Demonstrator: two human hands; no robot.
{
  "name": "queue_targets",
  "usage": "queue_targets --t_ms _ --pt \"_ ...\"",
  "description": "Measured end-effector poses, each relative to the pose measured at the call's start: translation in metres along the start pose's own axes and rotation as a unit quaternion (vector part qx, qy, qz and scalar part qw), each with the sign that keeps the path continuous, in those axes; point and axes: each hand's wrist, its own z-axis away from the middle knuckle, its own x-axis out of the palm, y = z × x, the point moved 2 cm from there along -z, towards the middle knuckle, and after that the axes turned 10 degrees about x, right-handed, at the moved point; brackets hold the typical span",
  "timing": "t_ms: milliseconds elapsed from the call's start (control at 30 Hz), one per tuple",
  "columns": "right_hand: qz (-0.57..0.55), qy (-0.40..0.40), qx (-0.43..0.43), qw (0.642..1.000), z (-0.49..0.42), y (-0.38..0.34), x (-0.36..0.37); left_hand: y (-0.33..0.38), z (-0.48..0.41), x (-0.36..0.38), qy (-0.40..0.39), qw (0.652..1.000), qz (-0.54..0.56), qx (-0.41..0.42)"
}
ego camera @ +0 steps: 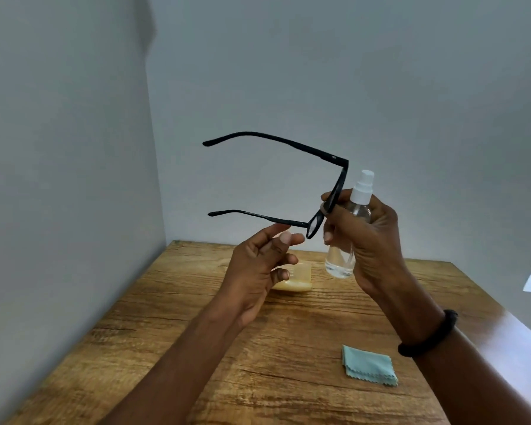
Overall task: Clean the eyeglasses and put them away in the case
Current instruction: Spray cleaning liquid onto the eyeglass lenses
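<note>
The glasses [333, 157] are held up in the air above the bench [166, 348], in front of a pale wall [288, 72]. They are black, with both arms unfolded and pointing to the left, one above the other, so the front stands on end at the right.

The left hand [258, 271] pinches the lower arm near its hinge between thumb and forefinger. Its other fingers are loosely curled and hold nothing.

The right hand [371, 237] is wrapped around a clear spray bottle [339, 262] with a white nozzle on top. The bottle stands upright just behind the front of the glasses and has a little clear liquid at the bottom. A black band [429, 338] sits on the right wrist.

On the bench, a pale yellow case [292, 286] lies partly hidden behind the left hand; I cannot tell whether it is open or closed. A folded light blue cloth [370, 366] with zigzag edges lies nearer the person, below the right forearm and well apart from the case.
</note>
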Motion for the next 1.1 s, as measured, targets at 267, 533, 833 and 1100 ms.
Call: queue_targets --t_ms 267,533,833,1100 --pt "-0.053 -0.058 0.052 0.996 0.001 0.012 0.007 -0.001 0.000 0.000 0.010 0.999 -0.005 0.035" --pt "-0.068 -0.067 0.066 0.993 0.004 0.014 0.012 -0.006 0.002 0.000 0.026 0.999 -0.027 0.037" --pt "-0.079 -0.063 0.071 0.992 0.004 0.017 0.012 -0.007 -0.001 -0.001 0.048 0.994 -0.030 0.093" --pt "0.014 -0.046 0.119 0.992 0.013 0.040 -0.006 0.017 -0.010 -0.030 0.148 0.929 -0.221 0.256"
